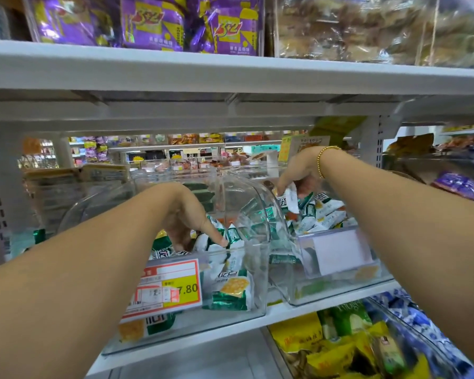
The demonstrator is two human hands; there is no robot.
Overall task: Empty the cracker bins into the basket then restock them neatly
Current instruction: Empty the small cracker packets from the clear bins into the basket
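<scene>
**Both bins part-full; basket out of view**

Left bin, centre frame, price tag on its front: green-and-white cracker packets, loose in a low pile. Right bin, right of centre: similar packets heaped toward the back. Left hand: fingers down among the packets, grasp not discernible. Right hand: pinches a white packet atop the heap. Judgement: emptying or restocking, cannot tell which. Neither bin is empty or tidy.

The left hand hides its fingertips among the cracker packs. Purple bags are cut off at the top edge. Far shelves in the middle look blurry.
</scene>
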